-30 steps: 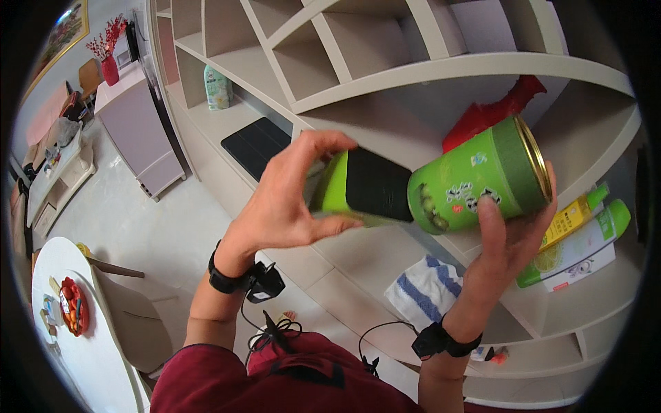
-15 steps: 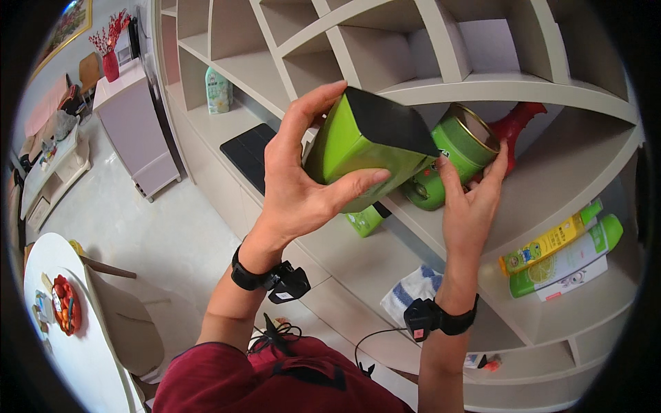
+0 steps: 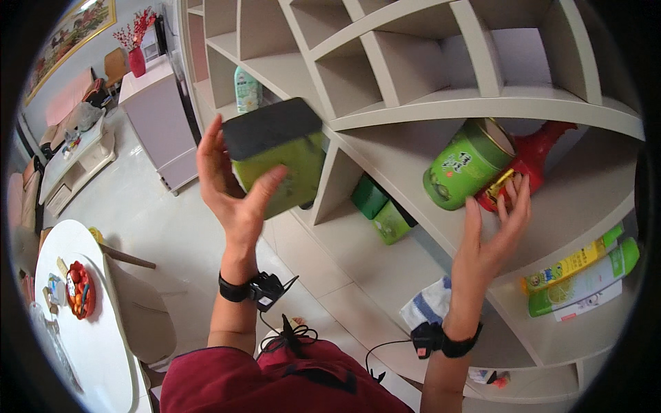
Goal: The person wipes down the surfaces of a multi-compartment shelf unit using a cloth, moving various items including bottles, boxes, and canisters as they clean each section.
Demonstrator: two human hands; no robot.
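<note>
In my left hand [image 3: 237, 206] is a green box [image 3: 282, 179] with a black top, gripped between thumb and fingers and held up in front of the shelving. My right hand [image 3: 492, 237] is open, its fingers apart. Its fingertips are right by a red, narrow-necked bottle or vase [image 3: 533, 162]; whether they touch it I cannot tell. Left of that hand, a green cylindrical canister [image 3: 465, 168] with a metallic rim stands on the curved shelf. It partly hides the red piece.
The cream shelf unit [image 3: 406, 113] has many compartments. Lower down are green boxes [image 3: 391, 224] and a blue-and-white towel [image 3: 427, 306]. Yellow [image 3: 568, 268] and green-and-white bottles [image 3: 585, 279] lie at right. A pale green bottle [image 3: 247, 89] stands behind the held box. Far left is a white table [image 3: 103, 344].
My left hand has carried the green box leftward, away from the canister. My right hand has let go of the canister and moved down beside it. The view has shifted too.
</note>
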